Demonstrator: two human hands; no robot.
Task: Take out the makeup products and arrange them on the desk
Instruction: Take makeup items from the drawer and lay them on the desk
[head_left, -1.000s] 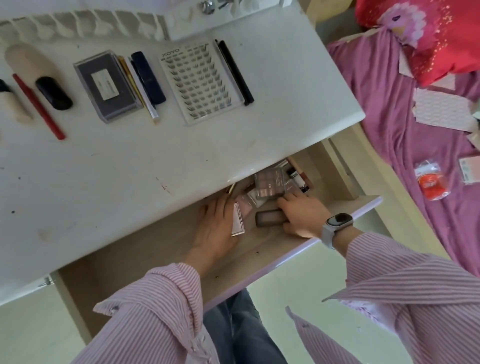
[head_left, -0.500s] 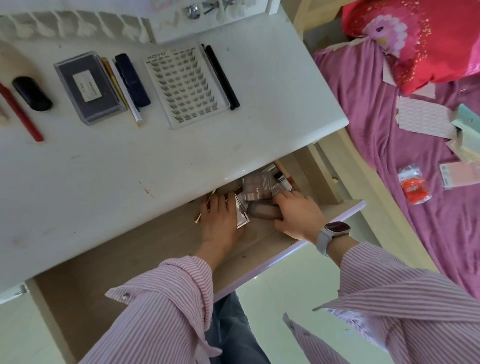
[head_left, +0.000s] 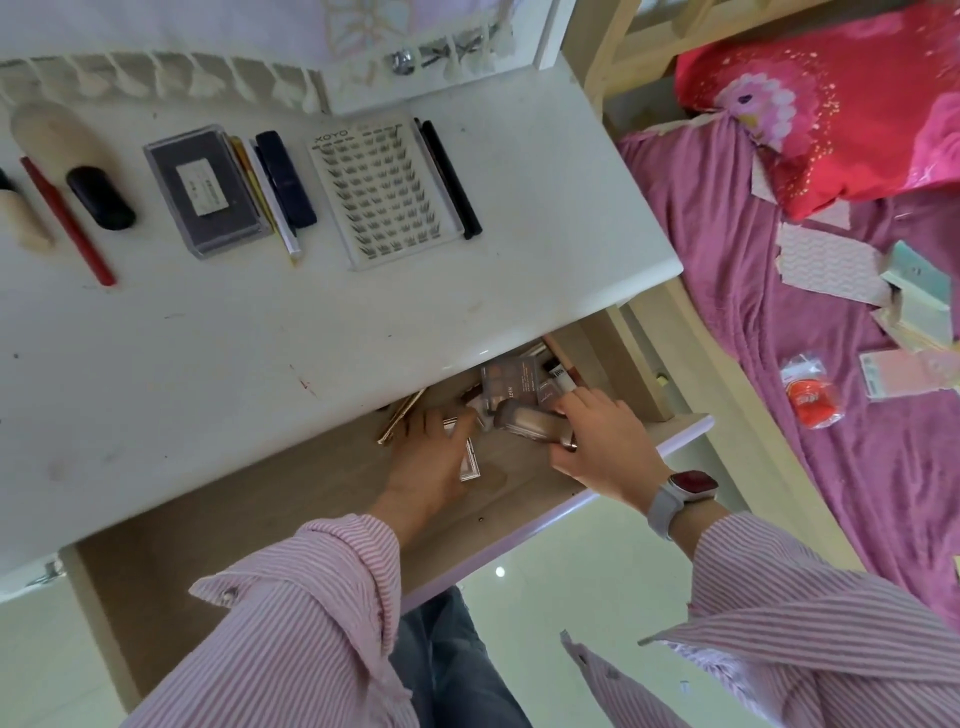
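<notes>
Both hands are inside the open drawer (head_left: 291, 525) under the white desk (head_left: 218, 364). My right hand (head_left: 602, 447) grips a brown rectangular makeup compact (head_left: 530, 420), lifted a little off the drawer floor. My left hand (head_left: 431, 457) lies over a small silver-edged case (head_left: 470, 460), fingers reaching toward the back. Behind them sit a brown palette (head_left: 511, 382), small tubes and a gold pencil (head_left: 400, 415). Arranged on the desk are a lash tray (head_left: 384, 192), a clear box (head_left: 205, 189), a navy case (head_left: 285, 179), pens, a red pencil (head_left: 67, 221) and a black cap (head_left: 101, 197).
A bed with a purple sheet (head_left: 779, 322), a red pillow (head_left: 841, 98), paper scraps and an orange packet (head_left: 810, 397) lies to the right. A wooden bed frame (head_left: 691, 332) borders the drawer's right side. A lace-edged cloth (head_left: 156, 78) runs along the desk's back.
My right hand has closed round the brown compact and raised it slightly. My left hand has slid further over the silver-edged case. The camera has shifted.
</notes>
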